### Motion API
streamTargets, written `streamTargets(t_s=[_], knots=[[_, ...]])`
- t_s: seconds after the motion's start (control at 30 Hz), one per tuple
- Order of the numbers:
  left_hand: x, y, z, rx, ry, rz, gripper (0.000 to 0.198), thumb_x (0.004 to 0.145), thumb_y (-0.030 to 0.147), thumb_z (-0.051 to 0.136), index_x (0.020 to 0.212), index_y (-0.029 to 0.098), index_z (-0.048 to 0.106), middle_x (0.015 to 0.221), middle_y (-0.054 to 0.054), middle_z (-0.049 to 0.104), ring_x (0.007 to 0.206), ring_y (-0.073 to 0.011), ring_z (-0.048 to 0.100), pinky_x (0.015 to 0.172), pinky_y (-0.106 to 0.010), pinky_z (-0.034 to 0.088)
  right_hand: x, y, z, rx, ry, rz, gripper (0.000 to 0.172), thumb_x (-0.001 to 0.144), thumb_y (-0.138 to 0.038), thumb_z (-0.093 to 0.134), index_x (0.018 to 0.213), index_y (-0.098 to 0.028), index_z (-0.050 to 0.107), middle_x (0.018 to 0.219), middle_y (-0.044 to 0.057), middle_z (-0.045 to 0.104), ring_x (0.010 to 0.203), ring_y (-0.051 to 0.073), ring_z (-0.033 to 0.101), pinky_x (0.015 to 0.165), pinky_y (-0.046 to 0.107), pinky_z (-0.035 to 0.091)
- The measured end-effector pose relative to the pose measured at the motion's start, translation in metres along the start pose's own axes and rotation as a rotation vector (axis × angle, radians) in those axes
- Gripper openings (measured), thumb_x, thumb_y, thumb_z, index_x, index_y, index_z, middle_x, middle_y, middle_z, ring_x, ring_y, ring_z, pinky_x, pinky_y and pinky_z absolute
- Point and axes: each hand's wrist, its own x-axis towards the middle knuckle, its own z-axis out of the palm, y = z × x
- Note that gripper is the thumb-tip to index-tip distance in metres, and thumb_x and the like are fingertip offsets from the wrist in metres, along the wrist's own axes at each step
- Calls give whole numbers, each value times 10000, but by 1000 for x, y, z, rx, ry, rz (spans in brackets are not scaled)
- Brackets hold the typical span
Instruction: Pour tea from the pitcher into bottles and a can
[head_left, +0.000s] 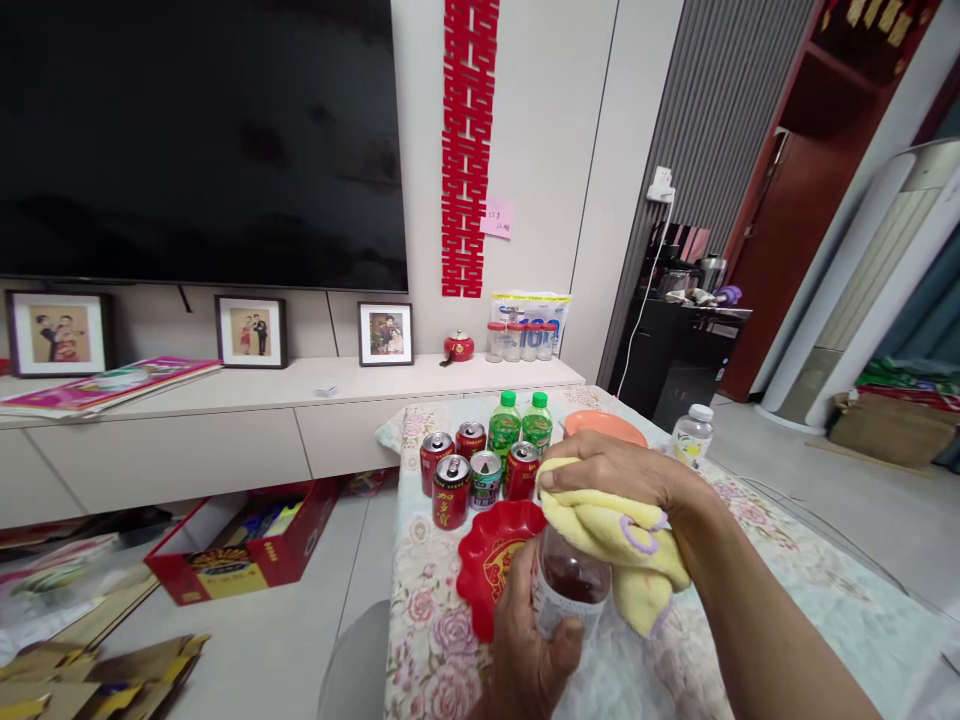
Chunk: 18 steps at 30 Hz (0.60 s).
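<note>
My left hand point(529, 640) grips a clear plastic bottle point(568, 592) with dark red liquid, low over the flowered tablecloth. My right hand point(615, 480) is closed on a yellow cloth point(622, 545), pressing it over the top of that bottle. A red plastic tray point(491, 565) lies just left of the bottle. Behind it stand several drink cans point(471, 475), mostly red, and two green bottles point(520, 422).
An orange bowl point(606, 425) and a small clear bottle point(691, 435) sit further back on the table point(810, 590). A white TV cabinet point(225, 420) with framed photos runs along the wall. A red cardboard box point(240, 545) lies on the floor to the left.
</note>
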Motion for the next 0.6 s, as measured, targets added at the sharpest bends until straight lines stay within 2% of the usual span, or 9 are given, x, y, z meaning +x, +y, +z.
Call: streamTargets(t_s=[0.13,0.3,0.47,0.6], knots=[[3,2,-2,-10,15,24,802,869,730,679,1444,172,631,1357,-223,749,1222,-438,734,1004,-507,615,-2,12,8,200,44,42,274,911,-403,607,708,-241,696,742,12,646,696,183,568,648,302,461],[6,3,-2,-34,44,11,816,883,722,670,1482,173,588,1384,-223,741,1254,-439,724,1007,-514,616,-2,26,24,459,145,78,376,876,-599,647,738,-249,648,693,9,608,625,177,539,571,299,447],[5,3,-4,-68,29,-9,802,880,735,663,1454,177,624,1375,-216,748,1249,-437,726,1021,-519,610,-3,31,28,570,153,54,389,834,-609,726,745,-231,710,714,12,673,610,168,580,573,296,470],[2,4,-5,-78,5,-46,808,862,753,672,1434,183,654,1402,-224,737,1265,-436,723,1040,-517,606,-5,31,28,629,123,20,403,829,-631,718,749,-238,763,790,32,734,662,188,636,631,322,521]])
